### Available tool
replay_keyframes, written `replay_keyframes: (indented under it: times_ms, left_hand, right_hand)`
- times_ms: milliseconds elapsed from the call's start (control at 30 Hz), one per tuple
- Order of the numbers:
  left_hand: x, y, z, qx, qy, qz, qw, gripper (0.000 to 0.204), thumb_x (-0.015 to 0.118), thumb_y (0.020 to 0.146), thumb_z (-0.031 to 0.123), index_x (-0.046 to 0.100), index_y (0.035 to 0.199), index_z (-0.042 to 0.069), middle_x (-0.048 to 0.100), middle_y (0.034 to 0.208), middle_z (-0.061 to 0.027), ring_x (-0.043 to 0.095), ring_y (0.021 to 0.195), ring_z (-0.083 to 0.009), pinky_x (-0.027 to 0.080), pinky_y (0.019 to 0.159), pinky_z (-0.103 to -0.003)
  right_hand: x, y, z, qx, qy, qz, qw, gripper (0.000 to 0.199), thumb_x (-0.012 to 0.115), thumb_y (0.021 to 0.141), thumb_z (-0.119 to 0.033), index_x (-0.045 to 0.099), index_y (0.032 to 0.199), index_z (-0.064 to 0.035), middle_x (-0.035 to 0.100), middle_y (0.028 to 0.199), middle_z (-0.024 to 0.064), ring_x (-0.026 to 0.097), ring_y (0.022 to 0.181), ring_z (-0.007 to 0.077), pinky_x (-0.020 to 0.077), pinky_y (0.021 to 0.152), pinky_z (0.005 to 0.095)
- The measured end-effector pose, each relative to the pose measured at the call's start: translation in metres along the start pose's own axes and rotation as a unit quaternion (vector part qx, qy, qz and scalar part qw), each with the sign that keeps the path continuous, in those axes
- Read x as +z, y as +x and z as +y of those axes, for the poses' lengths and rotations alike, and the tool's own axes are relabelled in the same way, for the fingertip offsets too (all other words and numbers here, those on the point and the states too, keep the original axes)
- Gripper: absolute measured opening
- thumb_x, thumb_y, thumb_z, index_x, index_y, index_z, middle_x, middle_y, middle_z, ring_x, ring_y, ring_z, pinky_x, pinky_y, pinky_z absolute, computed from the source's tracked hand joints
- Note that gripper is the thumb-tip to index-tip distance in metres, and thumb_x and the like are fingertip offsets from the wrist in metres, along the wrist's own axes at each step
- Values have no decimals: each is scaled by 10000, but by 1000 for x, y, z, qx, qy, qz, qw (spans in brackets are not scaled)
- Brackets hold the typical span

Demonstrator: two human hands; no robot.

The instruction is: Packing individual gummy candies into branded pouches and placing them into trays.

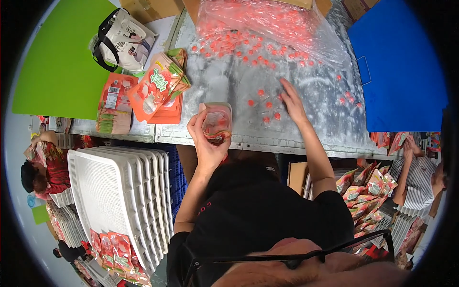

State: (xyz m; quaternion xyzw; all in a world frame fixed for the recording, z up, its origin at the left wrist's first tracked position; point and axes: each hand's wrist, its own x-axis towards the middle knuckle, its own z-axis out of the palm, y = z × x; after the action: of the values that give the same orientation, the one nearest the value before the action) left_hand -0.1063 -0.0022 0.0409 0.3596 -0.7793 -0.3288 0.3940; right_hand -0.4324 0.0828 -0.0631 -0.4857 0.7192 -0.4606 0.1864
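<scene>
My left hand [205,138] is closed around a clear, square-mouthed plastic container [217,112] near the table's front edge. Some red shows inside it, and a red and green printed piece, perhaps a pouch, lies against its lower part. My right hand [292,100] hovers or rests over the metal table [210,81], fingers stretched out and slightly spread. Beside its fingertips is a small group of red balls in clear wrappers [268,104]; one ball is partly hidden by the fingers. Whether the fingers touch it I cannot tell.
A large clear bag of red balls [267,24] spills at the back. Printed pouches [158,83] are stacked at left, near a white tote bag [129,40]. A blue panel [404,67] stands at right. White trays [105,186] are stacked lower left. Other people work on both sides.
</scene>
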Motion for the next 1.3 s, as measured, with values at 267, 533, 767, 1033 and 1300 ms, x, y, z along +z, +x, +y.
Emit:
replay_keyframes:
  times_ms: [267,533,767,1033,1300]
  left_hand:
    - [-4,-1,0,3,2,13,1000,891,765,630,-38,375,1424,70,352,1292,-210,400,1236,-389,360,1078,-461]
    - [-9,-2,0,-8,9,17,1000,898,771,627,-30,372,1426,67,350,1306,-208,394,1247,-384,349,1086,-463]
    - [-15,-3,-3,15,8,34,999,927,790,629,-10,349,1441,53,363,1327,-208,387,1269,-376,332,1100,-464]
    - [-20,-9,-21,-33,-34,55,997,957,830,635,27,326,1449,38,363,1369,-195,384,1296,-351,316,1118,-449]
    - [-16,-2,-6,39,-38,48,997,941,821,631,31,331,1435,44,350,1368,-213,383,1298,-377,332,1108,-454]
  right_hand:
    - [20,-35,-47,-56,-236,-49,969,859,776,774,-336,384,1505,-116,349,1552,160,278,1456,372,156,1195,560]
    - [36,-46,-42,-45,-217,-12,975,874,777,764,-326,370,1509,-117,343,1543,170,271,1453,391,138,1191,583]
    - [31,-6,-29,-35,16,-29,999,776,629,888,-339,305,1549,-95,244,1603,189,195,1493,388,100,1201,580]
    - [46,-21,-58,-80,-170,-49,981,778,690,861,-424,367,1539,-220,258,1616,125,158,1506,382,70,1181,635]
    - [92,-1,-47,-297,-198,-113,927,499,780,769,-314,635,1227,-176,535,1373,100,472,1287,351,397,1054,505]
